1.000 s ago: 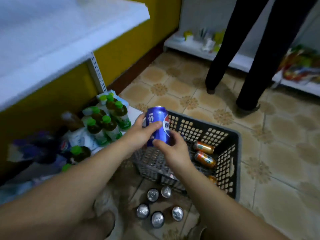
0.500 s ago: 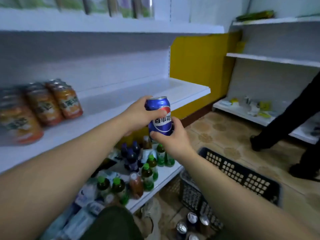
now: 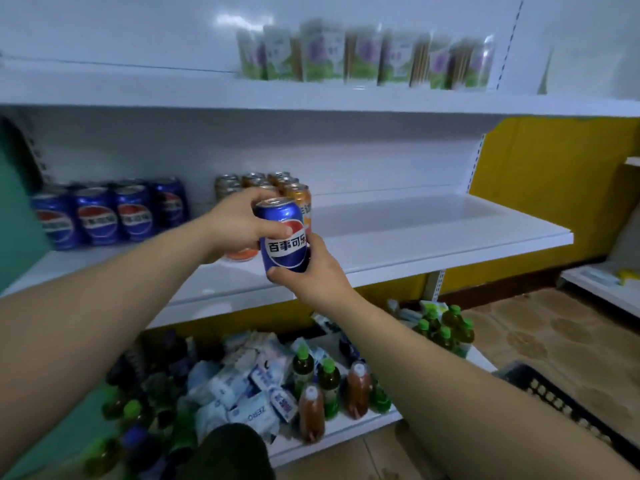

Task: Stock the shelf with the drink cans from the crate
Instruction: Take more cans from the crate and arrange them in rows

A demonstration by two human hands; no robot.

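Observation:
A blue Pepsi can (image 3: 284, 237) is held upright in front of the middle white shelf (image 3: 415, 233). My left hand (image 3: 239, 225) grips its upper part from the left, and my right hand (image 3: 311, 275) holds its base from below. On that shelf a row of blue cans (image 3: 110, 214) stands at the left, and a group of orange cans (image 3: 266, 185) stands just behind the held can. A corner of the black crate (image 3: 568, 407) shows on the floor at the lower right.
The top shelf carries a row of green-and-purple drink cartons (image 3: 363, 57). The bottom shelf (image 3: 332, 434) is crowded with green-capped bottles (image 3: 315, 375) and white packets (image 3: 242, 386). The right half of the middle shelf is bare. Tiled floor lies to the right.
Both hands lifted the blue can from over the crate up to the middle shelf. My view swung up and left, so the crate is nearly out of sight.

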